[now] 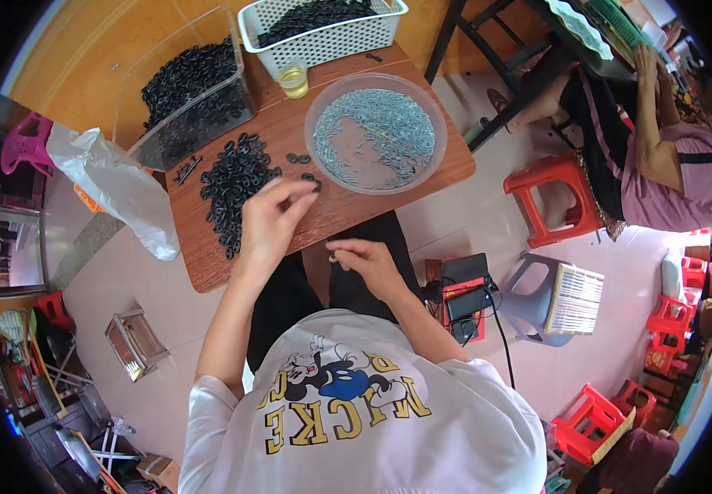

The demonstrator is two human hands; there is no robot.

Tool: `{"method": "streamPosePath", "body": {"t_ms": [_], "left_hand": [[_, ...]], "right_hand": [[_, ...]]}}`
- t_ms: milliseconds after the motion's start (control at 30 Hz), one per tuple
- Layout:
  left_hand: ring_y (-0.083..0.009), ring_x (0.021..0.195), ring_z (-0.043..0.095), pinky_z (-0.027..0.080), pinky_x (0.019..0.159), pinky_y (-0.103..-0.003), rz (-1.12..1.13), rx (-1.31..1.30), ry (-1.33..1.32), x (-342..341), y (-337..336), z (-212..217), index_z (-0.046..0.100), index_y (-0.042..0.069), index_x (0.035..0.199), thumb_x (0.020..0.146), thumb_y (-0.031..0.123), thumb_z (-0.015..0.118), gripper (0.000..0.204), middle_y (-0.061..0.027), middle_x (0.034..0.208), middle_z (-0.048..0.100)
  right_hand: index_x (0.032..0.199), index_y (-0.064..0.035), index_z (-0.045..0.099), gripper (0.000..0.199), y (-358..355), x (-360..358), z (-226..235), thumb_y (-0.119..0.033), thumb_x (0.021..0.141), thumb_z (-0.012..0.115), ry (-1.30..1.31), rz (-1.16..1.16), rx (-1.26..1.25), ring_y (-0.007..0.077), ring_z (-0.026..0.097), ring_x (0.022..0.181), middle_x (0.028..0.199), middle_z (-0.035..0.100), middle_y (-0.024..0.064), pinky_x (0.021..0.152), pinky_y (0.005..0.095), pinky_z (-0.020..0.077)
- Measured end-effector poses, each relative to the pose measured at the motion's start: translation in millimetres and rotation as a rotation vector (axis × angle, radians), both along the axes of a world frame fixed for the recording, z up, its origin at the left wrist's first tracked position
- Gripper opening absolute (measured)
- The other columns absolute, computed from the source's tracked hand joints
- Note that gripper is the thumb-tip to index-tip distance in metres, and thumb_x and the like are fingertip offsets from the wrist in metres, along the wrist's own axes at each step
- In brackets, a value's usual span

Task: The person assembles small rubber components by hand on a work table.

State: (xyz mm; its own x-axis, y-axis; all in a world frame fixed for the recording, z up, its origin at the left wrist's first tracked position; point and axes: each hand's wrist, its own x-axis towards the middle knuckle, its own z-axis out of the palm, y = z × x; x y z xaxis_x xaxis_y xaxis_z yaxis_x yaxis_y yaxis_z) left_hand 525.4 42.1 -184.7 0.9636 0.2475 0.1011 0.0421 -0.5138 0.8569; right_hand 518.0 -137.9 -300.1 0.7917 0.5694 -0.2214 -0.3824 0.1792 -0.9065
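My left hand [270, 216] reaches over the wooden table, thumb and fingers closed at a small black oval part [316, 186] by the table's middle. Two more such parts lie just beyond it. Beside that hand spreads a loose pile of black oval parts [226, 193]. My right hand [366, 265] is near the table's front edge, above my lap, its thumb and fingers pinched together; what they hold, if anything, is too small to name. A round clear tub [434, 169] of thin silvery pins [409, 123] stands to the right of my left hand.
At the back of the table [323, 222] are a clear bin [195, 119] and a white basket [331, 52], both holding black parts, and a cup of yellow liquid [293, 81]. A seated person [669, 156] works at the right. A red stool [549, 198] stands nearby.
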Motion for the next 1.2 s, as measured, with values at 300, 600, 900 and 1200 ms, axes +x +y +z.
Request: {"method": "streamPosePath", "body": {"t_ms": [300, 600, 900, 1200], "left_hand": [[-0.0338, 0.084, 0.061, 0.048, 0.072, -0.038, -0.569, 0.377, -0.099, 100.8, -36.6, -29.9, 0.065, -0.001, 0.089, 0.076, 0.003, 0.064, 0.014, -0.0149, 0.088, 0.063], [-0.0268, 0.077, 0.065, 0.050, 0.067, -0.035, -0.530, 0.292, 0.147, 112.1, -58.9, -46.8, 0.067, -0.003, 0.090, 0.076, 0.004, 0.067, 0.015, -0.0176, 0.084, 0.066], [-0.0253, 0.080, 0.066, 0.051, 0.069, -0.033, -0.510, 0.226, 0.210, 114.1, -57.9, -50.3, 0.067, -0.003, 0.092, 0.079, 0.002, 0.064, 0.015, -0.0170, 0.088, 0.067], [-0.0281, 0.085, 0.065, 0.051, 0.073, -0.034, -0.527, 0.266, 0.216, 114.8, -60.5, -48.1, 0.067, -0.003, 0.093, 0.078, 0.000, 0.063, 0.015, -0.0176, 0.093, 0.066]], "right_hand": [[0.101, 0.0011, 0.062, 0.015, -25.3, -1.4, -35.3, -0.005, 0.090, 0.055, 0.307, 0.005, 0.378, 0.0113, 0.055, 0.070, 0.096, 0.066, 0.0131, 0.064, 0.0221, 0.0470], [0.100, 0.0003, 0.062, 0.014, -20.2, 5.7, -39.5, -0.004, 0.090, 0.052, 0.287, 0.063, 0.339, 0.0117, 0.055, 0.073, 0.099, 0.066, 0.0139, 0.069, 0.0238, 0.0479], [0.097, -0.0011, 0.063, 0.013, -19.4, 4.1, -41.0, -0.005, 0.090, 0.054, 0.277, 0.026, 0.299, 0.0101, 0.054, 0.073, 0.094, 0.065, 0.0087, 0.068, 0.0223, 0.0464], [0.098, -0.0022, 0.065, 0.014, -19.8, 2.5, -41.5, -0.010, 0.089, 0.059, 0.198, 0.047, 0.211, 0.0066, 0.050, 0.073, 0.083, 0.060, -0.0006, 0.067, 0.0198, 0.0436]]}}
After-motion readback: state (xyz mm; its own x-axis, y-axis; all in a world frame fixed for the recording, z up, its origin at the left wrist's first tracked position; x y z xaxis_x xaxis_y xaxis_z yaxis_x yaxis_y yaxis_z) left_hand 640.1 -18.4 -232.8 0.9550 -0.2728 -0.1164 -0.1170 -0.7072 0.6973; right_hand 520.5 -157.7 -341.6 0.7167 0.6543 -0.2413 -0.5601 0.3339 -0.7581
